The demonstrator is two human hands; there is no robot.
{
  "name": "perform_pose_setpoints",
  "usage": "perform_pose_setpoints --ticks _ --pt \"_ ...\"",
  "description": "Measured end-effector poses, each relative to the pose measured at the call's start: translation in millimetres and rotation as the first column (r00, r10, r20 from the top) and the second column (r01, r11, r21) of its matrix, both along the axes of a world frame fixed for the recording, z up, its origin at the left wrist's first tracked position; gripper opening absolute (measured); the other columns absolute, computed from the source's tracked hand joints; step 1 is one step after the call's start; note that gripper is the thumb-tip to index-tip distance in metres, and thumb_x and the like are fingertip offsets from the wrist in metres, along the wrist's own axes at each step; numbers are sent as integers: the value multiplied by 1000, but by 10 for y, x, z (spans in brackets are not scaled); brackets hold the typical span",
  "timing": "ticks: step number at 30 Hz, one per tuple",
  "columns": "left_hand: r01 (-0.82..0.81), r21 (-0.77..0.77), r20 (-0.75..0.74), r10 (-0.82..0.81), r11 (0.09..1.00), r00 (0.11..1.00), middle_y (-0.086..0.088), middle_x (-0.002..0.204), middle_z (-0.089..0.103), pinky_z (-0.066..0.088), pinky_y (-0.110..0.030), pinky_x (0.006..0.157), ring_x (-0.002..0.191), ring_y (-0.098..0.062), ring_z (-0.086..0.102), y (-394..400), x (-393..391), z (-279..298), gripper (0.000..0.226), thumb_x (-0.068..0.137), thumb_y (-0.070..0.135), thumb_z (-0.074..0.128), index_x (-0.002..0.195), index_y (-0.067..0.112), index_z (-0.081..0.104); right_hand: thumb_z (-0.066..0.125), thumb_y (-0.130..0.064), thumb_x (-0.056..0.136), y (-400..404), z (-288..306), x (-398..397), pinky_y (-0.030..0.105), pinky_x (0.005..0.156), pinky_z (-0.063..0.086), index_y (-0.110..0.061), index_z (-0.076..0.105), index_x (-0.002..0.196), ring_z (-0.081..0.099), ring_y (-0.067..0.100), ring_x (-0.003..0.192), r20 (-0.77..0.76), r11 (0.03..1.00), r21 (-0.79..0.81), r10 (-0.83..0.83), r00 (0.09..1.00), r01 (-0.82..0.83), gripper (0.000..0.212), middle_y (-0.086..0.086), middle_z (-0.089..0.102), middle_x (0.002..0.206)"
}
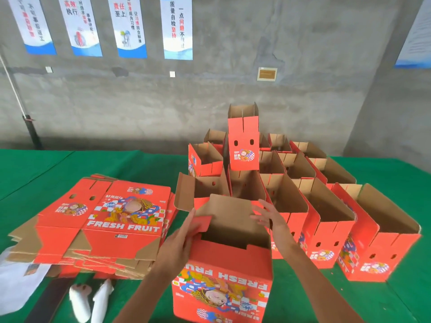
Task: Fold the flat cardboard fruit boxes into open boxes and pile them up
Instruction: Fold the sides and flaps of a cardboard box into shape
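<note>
- Red printed cardboard is everywhere on the green table: we count roughly 10 or more folded boxes standing open beyond and to the right of our hands, packed side by side in rows
- 1 upright box sits on top of the back rows, so piling has begun but is only a start, as we judge it
- To the left, the stack of flat boxes is well stocked, several sheets deep by the look of its edges, so a good share of the folding is left
- The box in hand stands on the table right in front of us, its long printed side facing us with the lettering upside down; its walls are up and the top is open, so we judge it nearly shaped, with the end flaps not yet settled
- Our left hand reaches in from the lower left, its fingers closed around the small red flap at the box's left end
- Our right hand comes in from the lower right, forearm crossing the box's right corner, fingers spread wide and holding nothing, palm near the tall brown back panel; we cannot tell whether it touches
- 2 white gloves lie unused by the near table edge
</note>
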State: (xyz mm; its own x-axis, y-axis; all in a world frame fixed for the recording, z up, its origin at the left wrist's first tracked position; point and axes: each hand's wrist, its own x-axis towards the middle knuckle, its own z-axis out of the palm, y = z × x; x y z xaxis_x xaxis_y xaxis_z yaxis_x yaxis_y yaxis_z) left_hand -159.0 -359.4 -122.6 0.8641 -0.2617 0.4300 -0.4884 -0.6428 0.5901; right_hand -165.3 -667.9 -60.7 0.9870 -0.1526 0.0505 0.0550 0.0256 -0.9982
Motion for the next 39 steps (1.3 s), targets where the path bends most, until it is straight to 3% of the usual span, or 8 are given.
perform_pose_setpoints --ticks 3,7,11,14,16,22,33,39 --pt "20 161 -65 -9 987 998 24 138 58 42 -25 106 125 -2 56 -11 0 84 57 104 42 53 156 33 33 31 -35 113 212 -125 -107 33 115 41 -50 57 134 56 6 129 72 986 -154 82 994 -71 36 -16 63 136" --pt "-42 149 -102 57 988 993 6 129 68 46 -33 102 120 -20 62 -77 62 174 36 102 12 54 136 22 61 53 -14 103 270 -337 -178 42 123 26 -49 21 157 27 9 148 161 724 -678 -17 987 123 72 -16 35 156" --pt "-168 150 -157 191 974 969 0 139 46 44 -42 99 128 -25 45 -310 122 244 66 95 0 47 154 25 32 67 -9 94 244 -369 -159 40 123 27 -39 32 155 36 9 142 106 720 -691 26 994 55 76 -20 41 149" --pt "-193 84 -154 204 978 967 2 153 34 40 -44 106 142 -22 31 -321 138 183 69 95 1 44 157 27 27 44 -28 104 173 -363 -195 41 121 27 -45 66 122 45 -1 132 112 732 -681 67 991 28 32 -29 57 135" --pt "-149 -41 -187 139 988 973 4 154 43 37 -41 110 143 -19 36 -282 149 115 55 100 10 41 150 32 42 23 -38 104 147 -424 -197 34 127 8 -42 70 119 36 -1 143 77 664 -747 144 987 -38 50 -28 50 145" --pt "-111 317 -313 214 942 925 18 167 7 41 -50 112 150 -21 26 -403 265 84 72 93 72 41 156 46 18 35 -71 97 150 -624 -95 44 126 -6 -53 26 155 4 9 156 -68 258 -961 110 992 -95 62 -17 12 169" --pt "-305 513 -344 518 802 783 -11 145 37 50 -45 91 123 -35 57 -668 434 119 109 79 80 59 156 44 -9 66 -65 84 276 -638 156 49 107 40 -35 39 144 35 19 136 -27 243 -970 -149 988 10 73 -8 39 141" --pt "-284 457 -316 452 843 834 -9 144 41 49 -50 95 123 -36 56 -553 511 17 82 86 87 20 157 48 4 26 -53 107 22 -583 64 47 102 47 -4 55 134 57 37 120 -337 823 -507 -463 820 256 62 22 60 128"
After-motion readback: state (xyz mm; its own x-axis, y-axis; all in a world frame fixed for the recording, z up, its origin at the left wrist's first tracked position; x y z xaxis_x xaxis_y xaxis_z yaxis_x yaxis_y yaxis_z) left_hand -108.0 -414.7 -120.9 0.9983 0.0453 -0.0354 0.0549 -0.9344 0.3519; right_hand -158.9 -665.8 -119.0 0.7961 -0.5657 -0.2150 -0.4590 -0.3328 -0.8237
